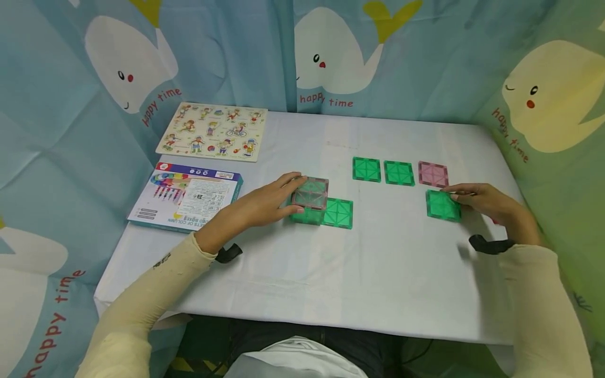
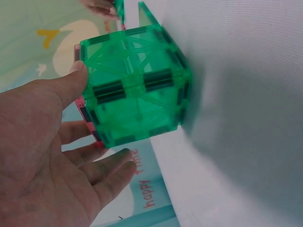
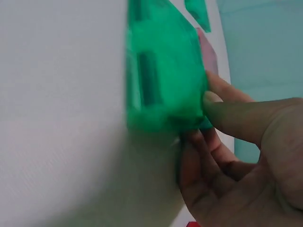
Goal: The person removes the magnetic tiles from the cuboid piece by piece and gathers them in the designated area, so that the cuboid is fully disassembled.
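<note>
On the table stands a cube [image 2: 137,90] of see-through magnetic tiles, green at the sides, with a pink tile [image 1: 310,192] on top. My left hand [image 1: 264,203] holds it at its upper edges, thumb on the near side and fingers on the far side. Flat beside the cube lies a green tile [image 1: 338,213]. At the right, my right hand [image 1: 489,202] pinches another green tile [image 3: 165,71] by its edge, thumb against fingers. Just behind that one is a loose pink tile [image 1: 433,174].
Two green tiles, one on the left [image 1: 366,169] and one on the right [image 1: 399,173], lie farther back. A boxed set [image 1: 160,199] and a picture board [image 1: 212,131] occupy the table's left side. Printed whale curtains [image 1: 264,52] hang around the table.
</note>
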Demonstrator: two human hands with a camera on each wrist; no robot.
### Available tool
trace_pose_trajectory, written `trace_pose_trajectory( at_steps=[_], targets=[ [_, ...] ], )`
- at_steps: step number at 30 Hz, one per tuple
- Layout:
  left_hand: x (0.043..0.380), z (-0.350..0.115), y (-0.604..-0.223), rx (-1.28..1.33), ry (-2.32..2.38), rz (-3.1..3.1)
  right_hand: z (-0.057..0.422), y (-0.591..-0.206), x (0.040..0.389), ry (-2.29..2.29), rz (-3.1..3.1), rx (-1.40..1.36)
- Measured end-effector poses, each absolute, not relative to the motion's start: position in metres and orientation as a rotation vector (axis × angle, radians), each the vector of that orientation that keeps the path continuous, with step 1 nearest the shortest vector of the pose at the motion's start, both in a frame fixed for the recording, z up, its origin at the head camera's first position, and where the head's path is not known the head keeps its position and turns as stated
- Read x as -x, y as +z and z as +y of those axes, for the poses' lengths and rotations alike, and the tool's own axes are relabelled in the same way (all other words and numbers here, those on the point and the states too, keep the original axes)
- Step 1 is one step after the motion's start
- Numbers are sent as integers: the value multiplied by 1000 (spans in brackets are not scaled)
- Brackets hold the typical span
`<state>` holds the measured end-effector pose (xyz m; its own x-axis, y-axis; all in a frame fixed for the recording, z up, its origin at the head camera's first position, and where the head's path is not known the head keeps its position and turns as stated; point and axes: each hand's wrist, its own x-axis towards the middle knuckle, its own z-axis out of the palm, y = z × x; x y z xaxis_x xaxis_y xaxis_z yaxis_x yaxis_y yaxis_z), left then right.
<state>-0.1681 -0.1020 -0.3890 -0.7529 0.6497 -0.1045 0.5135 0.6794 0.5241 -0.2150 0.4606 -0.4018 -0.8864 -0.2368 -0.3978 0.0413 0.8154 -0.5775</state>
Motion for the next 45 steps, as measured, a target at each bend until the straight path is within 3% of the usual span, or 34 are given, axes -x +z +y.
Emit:
trace_pose_trajectory(
  at_steps=[20, 30, 45],
  targets=[
    [167, -102, -390, -942, 689, 2629, 425, -403, 209, -590, 2794, 244],
    [166, -101, -388, -941, 692, 2628, 343, -390, 198, -776, 2837, 504],
    [166, -100, -387, -927, 683, 2620, 229, -419, 164, -781, 2557, 749]
  ],
)
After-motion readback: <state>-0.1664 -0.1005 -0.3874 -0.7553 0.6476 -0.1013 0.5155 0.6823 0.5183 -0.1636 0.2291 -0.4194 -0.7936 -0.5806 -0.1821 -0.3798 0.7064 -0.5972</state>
